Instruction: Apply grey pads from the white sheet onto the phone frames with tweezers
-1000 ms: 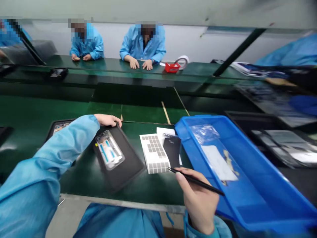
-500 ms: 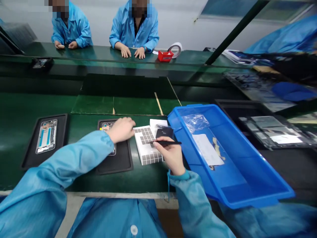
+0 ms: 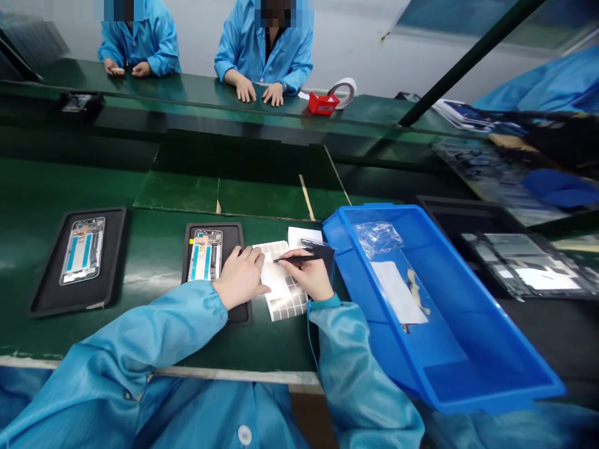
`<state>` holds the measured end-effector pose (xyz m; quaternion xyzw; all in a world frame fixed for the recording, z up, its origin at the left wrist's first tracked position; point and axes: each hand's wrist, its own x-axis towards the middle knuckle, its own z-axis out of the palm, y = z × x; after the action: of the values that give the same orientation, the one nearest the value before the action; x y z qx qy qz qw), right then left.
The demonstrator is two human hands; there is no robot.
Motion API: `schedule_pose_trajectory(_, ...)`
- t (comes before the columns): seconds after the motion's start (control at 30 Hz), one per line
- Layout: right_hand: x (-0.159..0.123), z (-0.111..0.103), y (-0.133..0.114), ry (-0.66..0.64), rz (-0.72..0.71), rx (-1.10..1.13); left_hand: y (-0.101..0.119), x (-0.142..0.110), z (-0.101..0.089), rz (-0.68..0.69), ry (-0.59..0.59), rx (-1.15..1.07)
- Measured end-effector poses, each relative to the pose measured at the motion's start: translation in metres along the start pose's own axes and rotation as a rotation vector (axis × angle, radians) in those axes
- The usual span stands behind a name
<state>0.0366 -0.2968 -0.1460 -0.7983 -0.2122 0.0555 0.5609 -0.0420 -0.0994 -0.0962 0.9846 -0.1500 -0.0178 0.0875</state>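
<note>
My left hand (image 3: 241,276) rests with its fingers lying on the left edge of a white sheet of small grey pads (image 3: 284,287), holding it down. My right hand (image 3: 309,274) pinches black tweezers (image 3: 297,258) whose tip points left onto the sheet. Left of the sheet a black tray (image 3: 234,249) carries a phone frame (image 3: 204,255). A dark card (image 3: 325,251) lies just behind my right hand.
A second black tray with a phone frame (image 3: 79,252) lies further left on the green bench. A large blue bin (image 3: 468,324) with a plastic bag and paper stands right. Two people in blue coats sit across the belt, near a red tape dispenser (image 3: 322,104).
My left hand slid from the black tray onto the pad sheet. My right hand brought the tweezers from the blue bin's edge down to the sheet.
</note>
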Motion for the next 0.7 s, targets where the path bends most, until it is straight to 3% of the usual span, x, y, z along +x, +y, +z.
schedule_pose_trajectory(0.7, -0.0014, 0.0006, -0.0030, 0.005, -0.010, -0.056, -0.0003, -0.0002, 0.0030, 0.001, -0.006, -0.028)
